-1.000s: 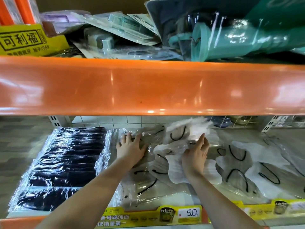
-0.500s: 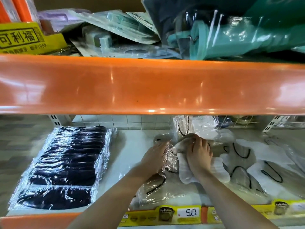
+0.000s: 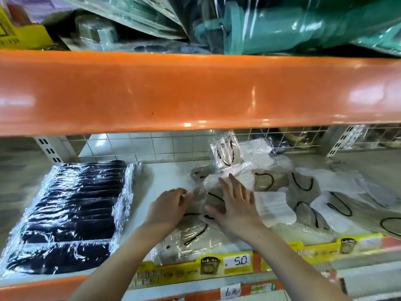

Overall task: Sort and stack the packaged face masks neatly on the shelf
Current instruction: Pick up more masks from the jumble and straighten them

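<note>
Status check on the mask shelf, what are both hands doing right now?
Left hand cupped against the pile's left edge. Right hand flat on the beige mask packs. Black mask packs stacked at left. White packs loose at right.

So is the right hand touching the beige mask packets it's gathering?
Touching. The head view shows the right hand lying flat, fingers spread, directly on the beige mask packets.

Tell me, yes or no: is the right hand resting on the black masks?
No. The right hand lies flat on the beige mask packets, while the black masks sit apart at the left.
</note>
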`<state>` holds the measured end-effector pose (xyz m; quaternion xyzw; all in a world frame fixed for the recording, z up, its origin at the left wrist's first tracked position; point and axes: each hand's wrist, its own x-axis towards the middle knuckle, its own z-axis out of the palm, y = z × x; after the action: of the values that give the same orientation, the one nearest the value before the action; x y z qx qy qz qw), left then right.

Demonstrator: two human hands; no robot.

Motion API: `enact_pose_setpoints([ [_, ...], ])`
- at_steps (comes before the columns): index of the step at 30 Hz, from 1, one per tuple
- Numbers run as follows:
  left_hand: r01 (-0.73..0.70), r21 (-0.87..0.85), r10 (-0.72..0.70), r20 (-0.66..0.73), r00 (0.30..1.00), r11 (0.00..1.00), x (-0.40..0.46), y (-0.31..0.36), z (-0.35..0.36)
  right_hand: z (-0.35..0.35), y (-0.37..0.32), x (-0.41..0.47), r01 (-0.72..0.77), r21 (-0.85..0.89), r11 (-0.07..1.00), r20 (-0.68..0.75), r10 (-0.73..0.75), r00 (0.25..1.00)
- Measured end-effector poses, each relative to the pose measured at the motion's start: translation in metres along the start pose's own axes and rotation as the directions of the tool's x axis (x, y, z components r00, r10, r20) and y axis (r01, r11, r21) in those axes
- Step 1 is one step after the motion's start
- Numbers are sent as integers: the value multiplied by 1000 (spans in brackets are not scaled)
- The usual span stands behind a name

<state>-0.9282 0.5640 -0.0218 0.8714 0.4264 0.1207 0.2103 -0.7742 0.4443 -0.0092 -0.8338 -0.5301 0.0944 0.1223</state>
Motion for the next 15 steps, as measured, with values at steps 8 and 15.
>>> enact_pose_setpoints([
  [8, 145, -441, -103, 117, 988, 886, 16, 23, 3, 17, -3, 4, -62, -49, 997, 13, 63, 998],
  [15, 78, -641, -65, 44, 997, 763, 9, 31, 11, 10, 8, 11, -165, -13, 986, -104, 163, 981],
])
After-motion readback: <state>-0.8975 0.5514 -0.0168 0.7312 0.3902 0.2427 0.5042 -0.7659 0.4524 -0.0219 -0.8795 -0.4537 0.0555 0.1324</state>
